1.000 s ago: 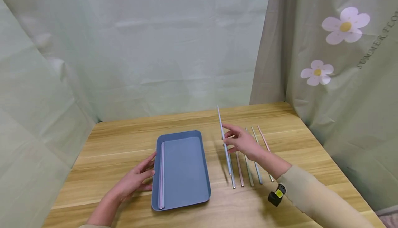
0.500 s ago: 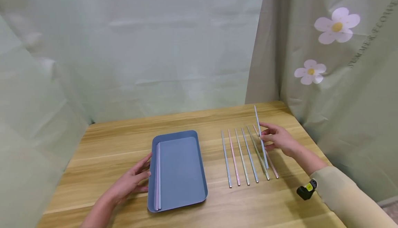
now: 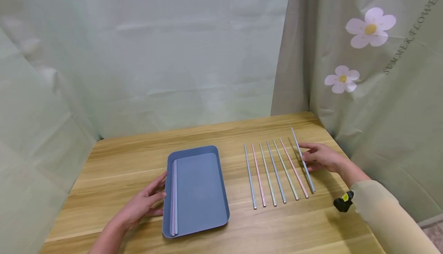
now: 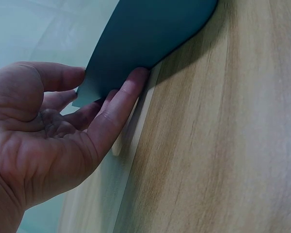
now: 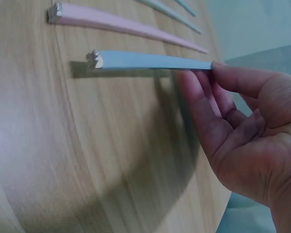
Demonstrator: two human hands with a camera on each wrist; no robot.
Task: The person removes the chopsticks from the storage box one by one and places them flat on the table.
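Observation:
Pinched by the middle in my right hand point(image 3: 320, 157) is a blue chopstick point(image 3: 302, 158), slanted just over the table, its shadow beside it. The right wrist view shows the blue chopstick point(image 5: 145, 60) between thumb and fingertips, its silvery square end toward the camera. Just left of it, several chopsticks in pink, green and blue lie side by side, the nearest a pink chopstick point(image 3: 294, 168). My left hand point(image 3: 140, 206) touches the left wall of a blue-grey tray point(image 3: 222, 186). In the left wrist view, thumb and fingertips rest against the outside of the tray point(image 4: 131, 43).
Two pale purple and blue chopsticks point(image 3: 174, 196) lie along the tray's left inner wall. The wooden table point(image 3: 131, 161) meets curtains at the back and sides; the right curtain point(image 3: 380, 111) stands close behind my right hand. A black device point(image 3: 343, 203) hangs from the right wrist.
My right hand has carried the blue chopstick rightward across the row, then lowered it beyond the pink one at the right end. My left hand stays at the tray.

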